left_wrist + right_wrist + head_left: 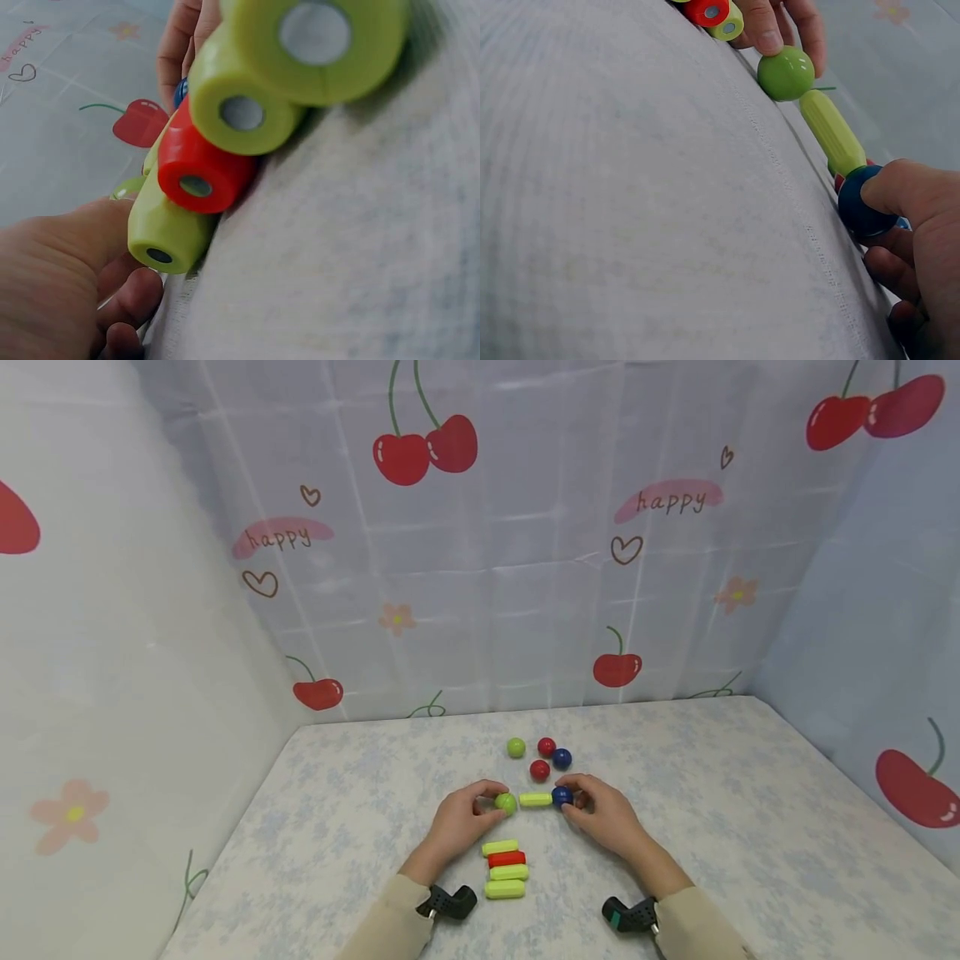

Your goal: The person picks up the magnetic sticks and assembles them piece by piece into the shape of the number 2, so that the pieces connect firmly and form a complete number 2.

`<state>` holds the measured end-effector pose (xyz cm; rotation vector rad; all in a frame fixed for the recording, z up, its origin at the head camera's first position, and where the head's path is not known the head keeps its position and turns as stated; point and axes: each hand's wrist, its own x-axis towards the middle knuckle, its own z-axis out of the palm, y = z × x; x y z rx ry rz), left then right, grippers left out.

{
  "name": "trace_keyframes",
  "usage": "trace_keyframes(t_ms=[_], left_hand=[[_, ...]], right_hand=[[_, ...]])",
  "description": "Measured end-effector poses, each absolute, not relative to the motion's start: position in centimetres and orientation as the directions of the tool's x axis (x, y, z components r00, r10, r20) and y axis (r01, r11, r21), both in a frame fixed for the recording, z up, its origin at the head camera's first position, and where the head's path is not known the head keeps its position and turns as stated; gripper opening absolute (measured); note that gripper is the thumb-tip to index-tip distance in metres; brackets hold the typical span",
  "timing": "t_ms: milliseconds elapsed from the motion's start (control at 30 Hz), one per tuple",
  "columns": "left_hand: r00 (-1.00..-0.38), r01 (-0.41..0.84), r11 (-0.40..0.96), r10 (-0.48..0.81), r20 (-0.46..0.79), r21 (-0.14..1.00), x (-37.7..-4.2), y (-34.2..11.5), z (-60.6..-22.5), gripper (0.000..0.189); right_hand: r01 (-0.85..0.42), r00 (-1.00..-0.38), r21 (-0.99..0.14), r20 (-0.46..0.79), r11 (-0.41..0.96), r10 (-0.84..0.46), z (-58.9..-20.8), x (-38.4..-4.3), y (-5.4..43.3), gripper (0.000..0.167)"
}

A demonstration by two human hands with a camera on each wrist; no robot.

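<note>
My left hand (467, 818) pinches a green ball (506, 803) between thumb and fingers. Across from it, my right hand (604, 814) grips a dark blue ball (562, 796) with thumb and fingertips. A yellow-green rod (536, 799) lies between the two balls, its right end against the blue ball. In the right wrist view, the rod (832, 133) runs from the blue ball (864, 201) toward the green ball (785, 73), its tip right by that ball's surface. The left wrist view shows round metal discs in the ends of nearby rods (255, 112).
Nearer the body lie a red rod (507, 858) and several yellow-green rods (505, 889), stacked in a row. Beyond the hands sit another green ball (516, 747), two red balls (539, 770) and another blue ball (562, 759). A patterned curtain (487, 568) stands behind the table (337, 860).
</note>
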<state>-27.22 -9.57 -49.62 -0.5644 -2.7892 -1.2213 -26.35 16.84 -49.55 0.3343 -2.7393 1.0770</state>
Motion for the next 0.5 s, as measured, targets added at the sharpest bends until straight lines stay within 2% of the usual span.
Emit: trace_keyframes(t_ms=[500], left_hand=[[-0.93,0.352,0.618,0.315,0.19,0.703,-27.15,-9.54,-49.51,0.031]], right_hand=[[-0.3,-0.951,-0.624,0.251,0.722,-0.178,-49.28,-26.15,16.78,0.036]])
